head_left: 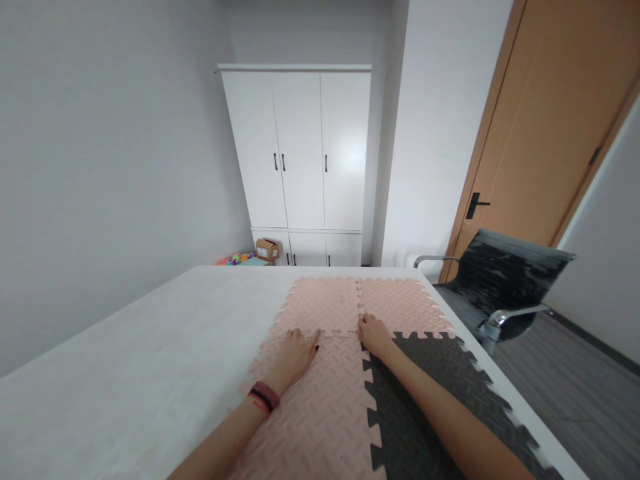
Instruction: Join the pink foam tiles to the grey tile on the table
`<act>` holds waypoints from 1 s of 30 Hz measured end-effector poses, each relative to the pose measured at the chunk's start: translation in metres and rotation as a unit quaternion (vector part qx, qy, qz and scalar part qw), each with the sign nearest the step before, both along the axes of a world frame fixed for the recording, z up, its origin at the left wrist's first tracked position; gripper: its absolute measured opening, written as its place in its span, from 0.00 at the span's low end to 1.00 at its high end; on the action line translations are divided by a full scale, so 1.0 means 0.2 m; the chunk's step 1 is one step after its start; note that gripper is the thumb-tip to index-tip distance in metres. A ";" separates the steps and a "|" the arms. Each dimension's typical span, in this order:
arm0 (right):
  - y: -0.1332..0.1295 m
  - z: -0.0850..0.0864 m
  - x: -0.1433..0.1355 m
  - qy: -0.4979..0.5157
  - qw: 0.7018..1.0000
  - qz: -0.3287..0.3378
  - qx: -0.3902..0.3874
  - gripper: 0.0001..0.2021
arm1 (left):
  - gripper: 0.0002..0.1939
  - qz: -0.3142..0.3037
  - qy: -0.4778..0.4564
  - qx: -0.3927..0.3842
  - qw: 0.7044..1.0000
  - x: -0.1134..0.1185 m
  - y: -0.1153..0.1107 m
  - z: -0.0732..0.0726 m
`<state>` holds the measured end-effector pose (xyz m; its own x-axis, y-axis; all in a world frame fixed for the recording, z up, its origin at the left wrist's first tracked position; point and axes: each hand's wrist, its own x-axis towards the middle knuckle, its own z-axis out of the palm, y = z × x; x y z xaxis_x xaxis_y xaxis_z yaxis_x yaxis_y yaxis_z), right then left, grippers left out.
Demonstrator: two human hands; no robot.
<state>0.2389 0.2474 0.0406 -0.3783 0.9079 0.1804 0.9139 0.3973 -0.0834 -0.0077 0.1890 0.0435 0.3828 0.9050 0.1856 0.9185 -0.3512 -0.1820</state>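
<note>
My left hand [294, 353] lies palm down with its fingers stretched across the seam between the near pink foam mat [313, 420] and the far left pink foam mat [323, 300]. Bent and close together, the fingers of my right hand [375, 335] are at the corner where the mats meet, by the edge of the far right pink foam mat [403, 300]. Under my right forearm is a dark grey foam mat [445, 370]; its toothed left edge shows along the near pink mat. My right thumb and the dark mat's far left corner are hidden.
The mats lie on a white table [150, 373]. A black chair [510, 280] stands off its right edge, near a wooden door [555, 120]. Behind the table are a white cabinet [300, 147], a cardboard box [267, 249] and colourful small items [237, 258].
</note>
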 end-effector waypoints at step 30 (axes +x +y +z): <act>-0.18 0.06 -0.13 0.015 0.998 0.061 0.014 0.15 | 0.17 -0.041 -0.136 -0.109 0.984 0.12 0.10 0.09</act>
<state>0.2138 0.2105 0.0520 -0.4792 0.8502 0.2181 0.8562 0.5075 -0.0970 0.0161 0.2098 0.0606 0.4192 0.9028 0.0958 0.8897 -0.4295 0.1550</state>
